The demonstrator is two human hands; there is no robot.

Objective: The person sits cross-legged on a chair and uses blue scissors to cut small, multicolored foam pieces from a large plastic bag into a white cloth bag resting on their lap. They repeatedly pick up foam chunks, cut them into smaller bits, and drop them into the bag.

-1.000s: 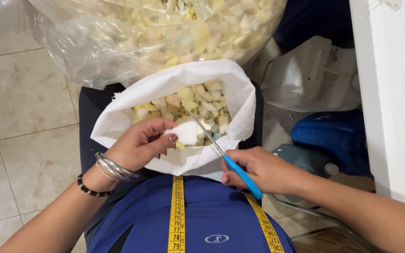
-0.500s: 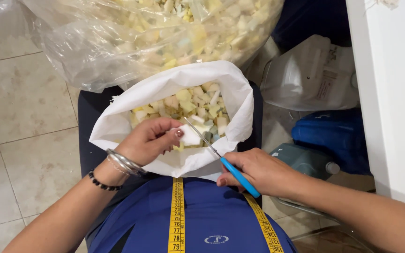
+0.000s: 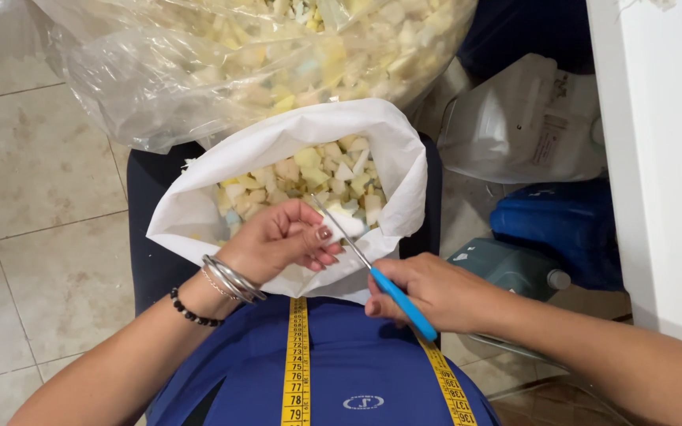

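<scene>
My left hand [image 3: 282, 244], with silver bangles and a black bead bracelet on the wrist, pinches a small white foam piece [image 3: 347, 226] over the mouth of a white bag [image 3: 222, 162]. My right hand [image 3: 428, 290] grips blue-handled scissors [image 3: 372, 272] whose blades point up and left and meet the foam piece beside my left fingertips. The white bag rests on my lap and holds several cut foam cubes [image 3: 309, 173], yellow and white. A yellow measuring tape [image 3: 297, 363] hangs down my blue shirt.
A big clear plastic bag [image 3: 238, 63] full of foam scraps lies behind the white bag. At right stand a white plastic jug [image 3: 526, 126], a blue container [image 3: 566, 229], a teal bottle [image 3: 507, 264] and a white cabinet [image 3: 665, 158]. Beige tile floor [image 3: 33, 197] lies at left.
My left hand has shifted right and lower along the bag's front edge, its fingers curling tighter. The scissors stayed at the foam piece with the blades now angled more steeply.
</scene>
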